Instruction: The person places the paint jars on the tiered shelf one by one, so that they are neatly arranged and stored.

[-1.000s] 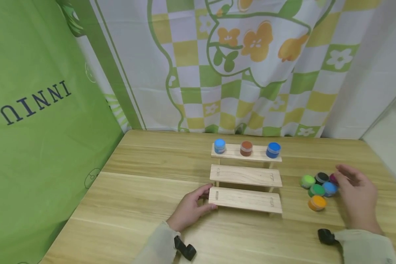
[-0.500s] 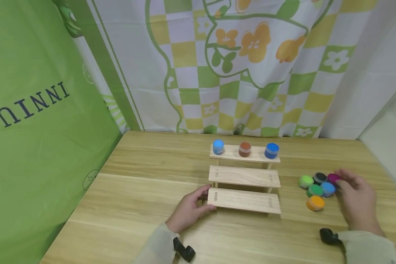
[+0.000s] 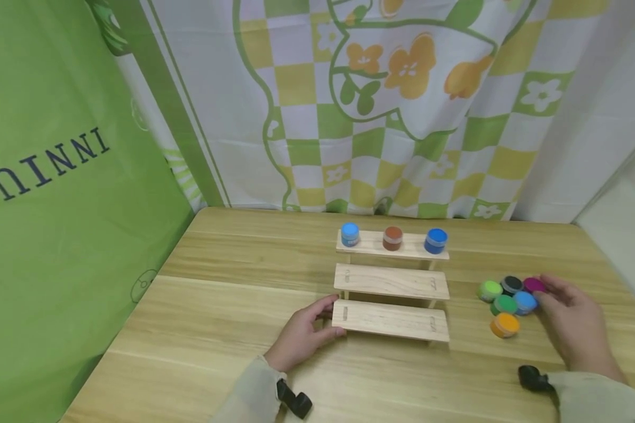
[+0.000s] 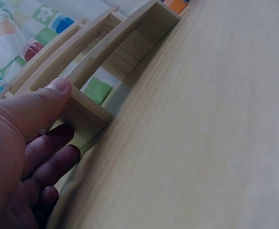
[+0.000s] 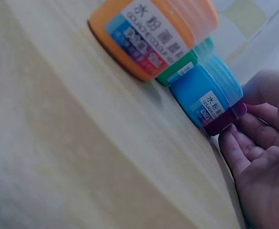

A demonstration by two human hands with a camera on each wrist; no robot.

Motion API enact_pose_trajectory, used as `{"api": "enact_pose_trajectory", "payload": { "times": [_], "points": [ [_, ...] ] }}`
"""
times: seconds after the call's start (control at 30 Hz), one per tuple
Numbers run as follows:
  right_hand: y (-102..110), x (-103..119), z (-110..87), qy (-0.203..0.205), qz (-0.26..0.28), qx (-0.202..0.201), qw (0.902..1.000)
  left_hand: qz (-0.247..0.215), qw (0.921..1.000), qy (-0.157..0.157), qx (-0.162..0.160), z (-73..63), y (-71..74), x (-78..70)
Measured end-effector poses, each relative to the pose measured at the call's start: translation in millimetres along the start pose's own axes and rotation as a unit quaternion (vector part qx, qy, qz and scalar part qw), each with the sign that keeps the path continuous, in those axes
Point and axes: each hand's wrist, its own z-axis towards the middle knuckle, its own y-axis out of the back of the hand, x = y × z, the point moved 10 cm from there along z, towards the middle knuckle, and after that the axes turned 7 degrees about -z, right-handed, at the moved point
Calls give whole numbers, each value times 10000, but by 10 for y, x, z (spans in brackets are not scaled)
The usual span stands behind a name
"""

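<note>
A three-step wooden rack stands on the table. My left hand grips the left end of its front step, thumb on the step's edge and the other fingers bent beside the side panel. At the right, my right hand holds a magenta paint jar at its right side between thumb and fingers. In the right wrist view this jar is low on the table, partly hidden behind a light blue jar. An orange gouache jar is nearer the camera.
Light blue, brown and dark blue jars stand on the rack's top step. Beside the magenta jar cluster lime, black and green jars. A patterned curtain hangs behind the table.
My right hand has shifted slightly right around the magenta jar, so more of its lid shows. The left hand stays at the rack, and the jars keep their places.
</note>
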Motion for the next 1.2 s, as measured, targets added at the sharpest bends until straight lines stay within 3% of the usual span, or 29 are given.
{"api": "enact_pose_trajectory", "payload": {
  "times": [0.27,0.43,0.63,0.8,1.0,1.2],
  "points": [
    [14,15,-9,-47,-30,-178,9998,-54,10000,-25,17,6,-12,6],
    [2,-24,-10,-274,908,-269,9951,-4,10000,-29,20,4,-10,11],
    [-18,-83,-15,-575,2398,-372,9684,2,10000,-9,40,-7,-10,24],
    [-19,-79,-15,-671,2412,-415,9673,-20,10000,12,22,-15,-1,14],
    [-36,-81,-19,-692,2759,-360,9580,32,10000,-8,19,-16,-2,2],
    [6,-42,-40,-674,2685,-283,9605,25,10000,-46,24,-3,-6,-11]
  ]
}}
